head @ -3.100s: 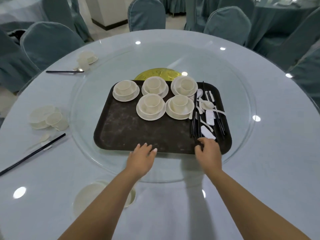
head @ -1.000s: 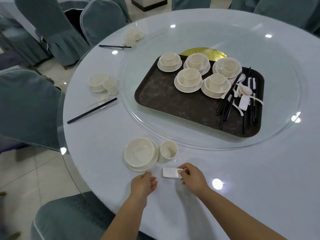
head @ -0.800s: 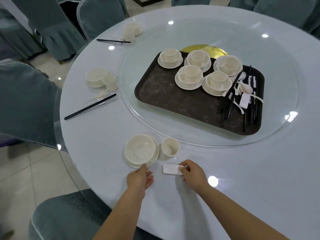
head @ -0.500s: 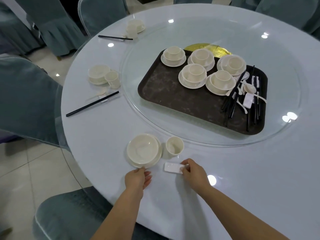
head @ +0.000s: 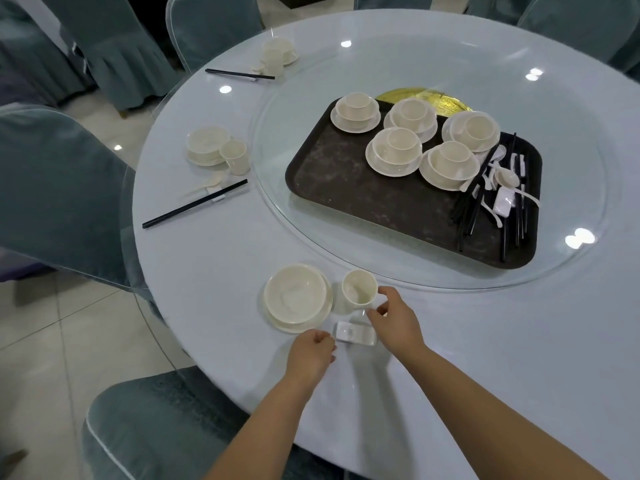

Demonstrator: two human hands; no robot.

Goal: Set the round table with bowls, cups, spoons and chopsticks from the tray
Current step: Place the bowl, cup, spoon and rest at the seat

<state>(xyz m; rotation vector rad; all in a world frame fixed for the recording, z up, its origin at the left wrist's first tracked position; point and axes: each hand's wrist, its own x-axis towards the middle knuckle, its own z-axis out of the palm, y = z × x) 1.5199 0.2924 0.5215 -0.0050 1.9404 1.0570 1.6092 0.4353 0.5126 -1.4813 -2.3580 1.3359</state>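
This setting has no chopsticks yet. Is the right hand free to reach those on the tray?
Probably not yet: the right hand is at the cup, and the chopsticks lie on the tray's far end.

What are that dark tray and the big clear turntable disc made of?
The dark brown rectangular tray looks like matte plastic or melamine: dull, with pale scuffs. The big clear round turntable disc looks like glass: see-through, glossy, mirroring ceiling lights, though acrylic is possible.
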